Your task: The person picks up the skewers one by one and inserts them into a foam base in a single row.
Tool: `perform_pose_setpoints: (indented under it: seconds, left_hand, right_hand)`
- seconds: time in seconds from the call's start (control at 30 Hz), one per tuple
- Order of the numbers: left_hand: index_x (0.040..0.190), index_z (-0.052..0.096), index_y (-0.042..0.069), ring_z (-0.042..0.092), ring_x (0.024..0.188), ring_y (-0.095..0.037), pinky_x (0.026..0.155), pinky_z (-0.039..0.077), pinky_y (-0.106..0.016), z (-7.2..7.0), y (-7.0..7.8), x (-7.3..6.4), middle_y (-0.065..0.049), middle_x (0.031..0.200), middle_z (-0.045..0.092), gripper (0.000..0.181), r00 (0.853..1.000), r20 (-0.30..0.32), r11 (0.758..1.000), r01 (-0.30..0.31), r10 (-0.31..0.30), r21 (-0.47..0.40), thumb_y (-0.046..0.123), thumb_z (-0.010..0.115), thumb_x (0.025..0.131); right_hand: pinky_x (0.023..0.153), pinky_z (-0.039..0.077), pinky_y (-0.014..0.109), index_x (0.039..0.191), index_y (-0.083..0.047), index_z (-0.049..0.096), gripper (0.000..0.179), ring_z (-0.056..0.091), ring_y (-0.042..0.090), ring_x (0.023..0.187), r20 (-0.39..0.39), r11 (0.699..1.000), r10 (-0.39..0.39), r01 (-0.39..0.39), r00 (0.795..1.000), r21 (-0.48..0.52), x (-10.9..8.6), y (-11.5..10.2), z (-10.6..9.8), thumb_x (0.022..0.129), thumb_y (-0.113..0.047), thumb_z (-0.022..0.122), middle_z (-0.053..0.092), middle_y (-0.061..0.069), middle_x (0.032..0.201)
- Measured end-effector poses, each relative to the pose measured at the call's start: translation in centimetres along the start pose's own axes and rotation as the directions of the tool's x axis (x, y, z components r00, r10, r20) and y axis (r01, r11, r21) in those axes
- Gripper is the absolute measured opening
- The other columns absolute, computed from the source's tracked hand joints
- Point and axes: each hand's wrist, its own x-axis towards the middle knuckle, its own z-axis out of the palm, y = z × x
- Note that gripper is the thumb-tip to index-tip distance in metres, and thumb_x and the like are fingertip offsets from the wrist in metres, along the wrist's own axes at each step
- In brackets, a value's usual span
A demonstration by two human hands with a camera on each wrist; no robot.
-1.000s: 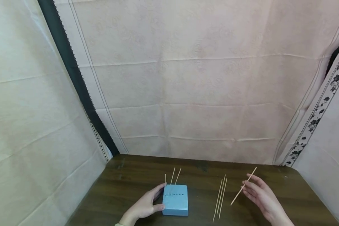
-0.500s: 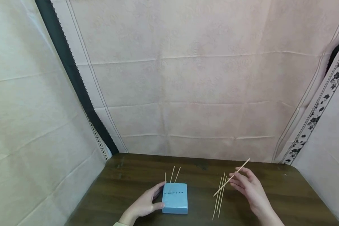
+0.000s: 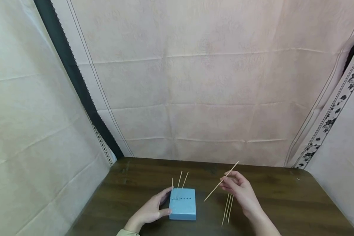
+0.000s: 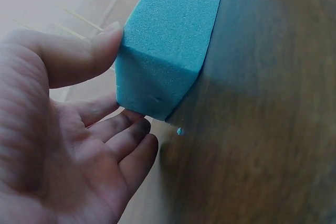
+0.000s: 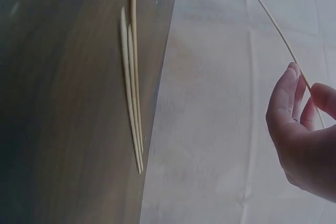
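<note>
Thin stick [image 3: 214,189] slantwise through right grip [image 3: 239,188], both ends free

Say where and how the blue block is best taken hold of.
Probably by its left side, coming from the left: the blue block is box-shaped with straight walls, so thumb and fingers can span that side, clear of most sticks beyond its far edge. The left hand holds that side.

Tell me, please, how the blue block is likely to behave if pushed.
The blue block is probably light for its size, as its grainy surface looks like foam. It seems unlikely to tip, looking broad and low on the table. It may crumble a little: a small blue speck shows beside it.
</note>
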Motion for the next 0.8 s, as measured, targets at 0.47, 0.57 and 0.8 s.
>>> perform_pose_setpoints:
  seconds: [0.47,0.57,0.8]
  left_hand:
    - [0.166,0.035,0.005,0.039,0.153,-0.041,0.123,0.034,-0.06,-0.1,0.4,-0.1,-0.02,0.17,0.034,0.083,1.0,0.002,1.0,-0.02,0.02,-0.013,0.02,0.079,0.097]
    - [0.166,0.035,0.005,0.038,0.153,-0.041,0.123,0.033,-0.06,0.0,0.4,-0.2,-0.021,0.17,0.034,0.083,1.0,0.002,1.0,-0.023,0.023,-0.01,0.02,0.079,0.097]
    - [0.166,0.035,0.004,0.038,0.154,-0.041,0.123,0.033,-0.06,-0.1,0.5,-0.2,-0.021,0.17,0.034,0.082,1.0,0.006,1.0,-0.021,0.021,-0.014,0.02,0.078,0.098]
  right_hand:
    - [0.091,0.064,0.039,0.127,0.002,0.063,0.024,0.075,0.032,0.101,0.017,0.999,-0.036,0.036,0.999,0.03,0.9,-0.2,4.9,0.104,-0.005,0.068,0.074,0.018,0.109]
    - [0.089,0.065,0.037,0.125,0.001,0.064,0.023,0.076,0.03,0.098,0.014,0.997,-0.062,0.061,0.998,0.04,0.9,-0.1,6.0,0.104,-0.003,0.069,0.075,0.019,0.108]
    - [0.091,0.064,0.04,0.121,-0.006,0.069,0.017,0.074,0.038,0.102,0.024,0.993,-0.111,0.112,0.994,-0.047,0.6,0.7,8.1,0.104,-0.007,0.07,0.076,0.014,0.107]
